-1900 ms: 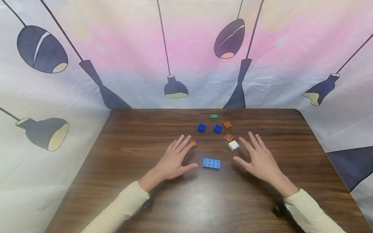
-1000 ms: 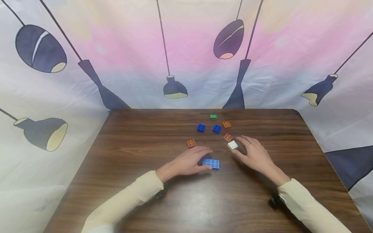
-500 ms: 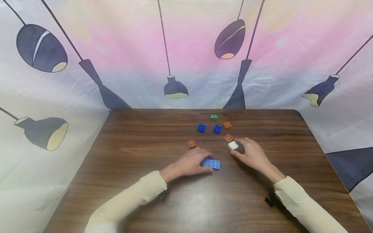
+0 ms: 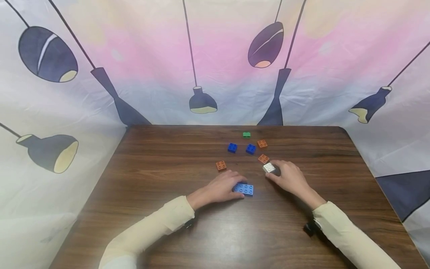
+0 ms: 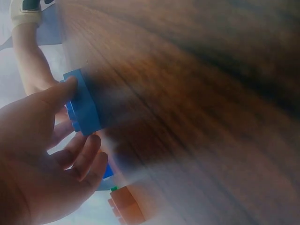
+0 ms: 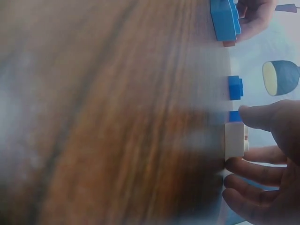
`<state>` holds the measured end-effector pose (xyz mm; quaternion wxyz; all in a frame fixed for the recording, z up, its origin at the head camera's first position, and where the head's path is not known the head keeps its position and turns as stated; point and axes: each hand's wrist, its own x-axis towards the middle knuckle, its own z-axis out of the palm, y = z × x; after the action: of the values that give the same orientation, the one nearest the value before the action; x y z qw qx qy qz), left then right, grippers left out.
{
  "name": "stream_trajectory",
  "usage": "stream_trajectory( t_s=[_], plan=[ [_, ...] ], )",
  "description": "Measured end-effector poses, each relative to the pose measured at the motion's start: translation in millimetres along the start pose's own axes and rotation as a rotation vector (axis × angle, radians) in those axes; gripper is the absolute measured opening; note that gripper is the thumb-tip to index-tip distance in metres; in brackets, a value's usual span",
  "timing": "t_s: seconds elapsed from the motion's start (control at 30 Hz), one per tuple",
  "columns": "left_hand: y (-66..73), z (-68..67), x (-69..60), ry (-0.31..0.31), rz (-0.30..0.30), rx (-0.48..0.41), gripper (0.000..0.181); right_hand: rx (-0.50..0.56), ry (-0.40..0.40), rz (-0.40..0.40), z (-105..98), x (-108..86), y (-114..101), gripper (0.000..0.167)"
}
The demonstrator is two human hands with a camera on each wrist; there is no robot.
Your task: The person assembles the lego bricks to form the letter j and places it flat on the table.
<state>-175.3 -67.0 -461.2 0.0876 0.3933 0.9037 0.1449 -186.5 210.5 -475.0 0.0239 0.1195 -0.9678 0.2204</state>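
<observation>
My left hand (image 4: 221,188) grips the left end of a light blue eight-stud brick (image 4: 246,189) lying on the table; in the left wrist view the thumb presses one long side of this brick (image 5: 86,105). Around a white four-stud brick (image 4: 268,167) my right hand (image 4: 289,178) has its thumb and fingers; the right wrist view shows the thumb near the top of the white brick (image 6: 234,140) and the fingers at its other side. An orange brick (image 4: 263,158) lies just behind the white one. The fingers' far sides are partly hidden.
Farther back on the wooden table (image 4: 151,149) are two dark blue bricks (image 4: 232,148), a green brick (image 4: 246,135) and another orange brick (image 4: 262,144). One more orange brick (image 4: 221,166) lies behind my left hand. A patterned cloth (image 4: 151,74) hangs behind the table.
Both hands came down from spread above the table. My left hand moved right and took hold of the light blue brick; my right hand closed in around the white brick. The bricks stayed put.
</observation>
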Motion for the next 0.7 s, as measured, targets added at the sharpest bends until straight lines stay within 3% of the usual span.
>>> stream_trajectory(
  t_s=[0.33,0.7],
  plan=[
    [1.6,0.1,0.3,-0.010,-0.011,0.008,0.053,-0.010,0.011,0.045,1.6,3.6,-2.8,0.056],
    [0.1,3.7,4.6,0.031,-0.015,0.015,0.050,-0.006,0.026,0.035,1.7,3.7,-3.8,0.044]
  ],
)
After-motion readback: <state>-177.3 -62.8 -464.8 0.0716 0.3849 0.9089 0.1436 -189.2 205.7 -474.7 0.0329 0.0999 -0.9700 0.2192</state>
